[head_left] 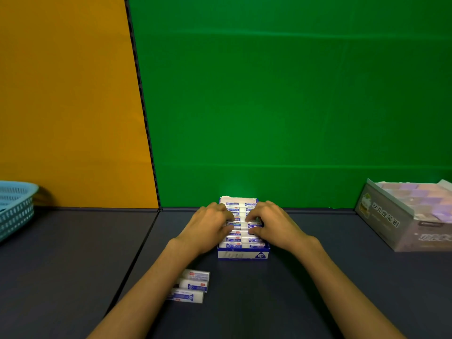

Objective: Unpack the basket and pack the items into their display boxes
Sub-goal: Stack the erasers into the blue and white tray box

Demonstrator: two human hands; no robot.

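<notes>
three loose erasers (pixel 193 286) in white and blue wrappers lie nearest on the dark table (pixel 281 302), stacked one behind the other just left of centre, partly hidden by the left forearm that crosses over them. farther in, at the middle of the table, stands the blue display box (pixel 243 254), open at the top and filled with two columns of the same wrapped erasers (pixel 241 239) lying flat in rows. both hands are over this box. the left hand (pixel 208 228) comes in from the left, its fingers bent down onto the left column, fingertips touching the wrappers near the middle of the box; the right hand (pixel 274 223) mirrors it from the right, fingers curled down onto the right column, thumb low against a wrapper. whether either hand actually pinches an eraser or only presses on the rows cannot be told, as the fingertips cover the spot. at the far left edge of the table sits the teal plastic basket (pixel 14 209), only partly in view, well apart from the box. at the far right sits a second, larger display box (pixel 389 223), grey with printed characters on its side, tilted and packed with pale purple and pink items (pixel 415 199). behind the table rise an orange panel (pixel 68 101) on the left and a green panel (pixel 293 101) on the right.
</notes>
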